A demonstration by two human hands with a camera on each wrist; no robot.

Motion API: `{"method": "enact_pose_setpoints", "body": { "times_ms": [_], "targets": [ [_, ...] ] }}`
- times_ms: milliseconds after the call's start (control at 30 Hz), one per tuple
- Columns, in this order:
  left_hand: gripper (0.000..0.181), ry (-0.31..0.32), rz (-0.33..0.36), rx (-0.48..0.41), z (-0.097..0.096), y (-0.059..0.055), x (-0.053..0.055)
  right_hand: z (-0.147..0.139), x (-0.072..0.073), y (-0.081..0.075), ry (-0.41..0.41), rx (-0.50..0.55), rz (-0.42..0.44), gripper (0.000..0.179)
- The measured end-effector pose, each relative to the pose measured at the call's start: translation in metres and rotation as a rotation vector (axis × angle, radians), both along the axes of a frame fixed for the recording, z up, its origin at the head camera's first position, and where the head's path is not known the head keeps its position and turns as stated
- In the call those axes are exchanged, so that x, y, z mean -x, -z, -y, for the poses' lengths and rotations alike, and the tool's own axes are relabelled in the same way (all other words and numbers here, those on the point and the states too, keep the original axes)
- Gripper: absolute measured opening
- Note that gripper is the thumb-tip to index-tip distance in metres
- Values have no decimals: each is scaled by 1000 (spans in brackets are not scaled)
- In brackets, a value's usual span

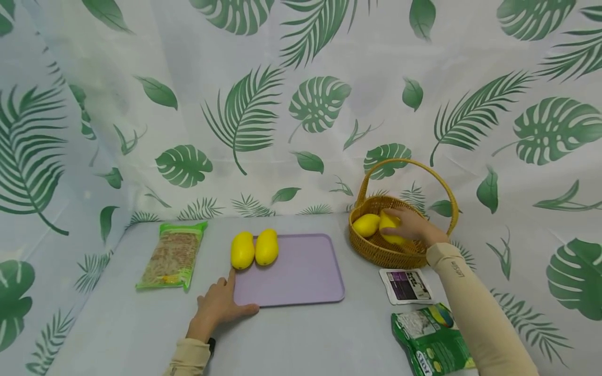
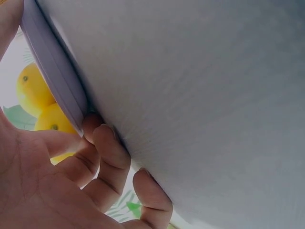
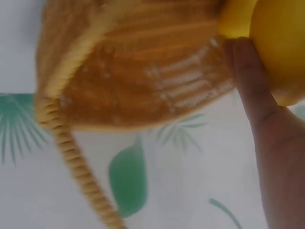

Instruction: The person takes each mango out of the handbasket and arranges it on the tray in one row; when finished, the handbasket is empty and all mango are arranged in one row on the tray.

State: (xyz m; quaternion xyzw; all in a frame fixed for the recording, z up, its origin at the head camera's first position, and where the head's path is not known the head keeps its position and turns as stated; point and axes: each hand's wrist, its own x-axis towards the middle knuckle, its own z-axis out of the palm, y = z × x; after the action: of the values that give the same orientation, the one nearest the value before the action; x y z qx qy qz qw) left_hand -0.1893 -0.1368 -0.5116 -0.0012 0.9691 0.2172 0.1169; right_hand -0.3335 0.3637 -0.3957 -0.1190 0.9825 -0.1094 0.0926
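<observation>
In the head view my right hand (image 1: 410, 225) reaches into a wicker basket (image 1: 376, 253) and grips a yellow mango (image 1: 394, 239). The right wrist view shows a finger along the side of that mango (image 3: 281, 52). Another mango (image 1: 366, 225) lies beside it in the basket. My left hand (image 1: 220, 304) rests at the near left corner of a lilac tray (image 1: 296, 277), thumb along the front edge and index finger along the left edge. Two mangoes (image 1: 242, 250) (image 1: 266, 247) lie side by side at the tray's far left corner, partly over its rim.
A green-edged clear packet (image 1: 173, 256) lies left of the tray. In front of the basket lie a small white and purple packet (image 1: 407, 286) and a green bag (image 1: 432, 339), partly behind the right sleeve. The basket's tall handle (image 1: 442, 180) arches over it. Leaf-print cloth hangs behind.
</observation>
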Motion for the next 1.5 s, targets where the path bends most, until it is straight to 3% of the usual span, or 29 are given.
{"method": "enact_pose_setpoints", "body": {
  "times_ms": [333,733,900,1300,1500],
  "targets": [
    [128,-1,-6,7,1,0,-1,29,-5,-18,-62,90,-33,81],
    [127,8,0,2,2,-1,-2,69,-9,-8,-116,240,-33,76],
    [126,7,6,0,2,-2,-2,93,-9,1,-152,256,-23,73],
    [126,6,-4,4,1,-2,1,154,0,47,-220,328,81,74],
    [126,1,0,2,2,-2,0,177,5,61,-242,313,94,72]
  ]
}}
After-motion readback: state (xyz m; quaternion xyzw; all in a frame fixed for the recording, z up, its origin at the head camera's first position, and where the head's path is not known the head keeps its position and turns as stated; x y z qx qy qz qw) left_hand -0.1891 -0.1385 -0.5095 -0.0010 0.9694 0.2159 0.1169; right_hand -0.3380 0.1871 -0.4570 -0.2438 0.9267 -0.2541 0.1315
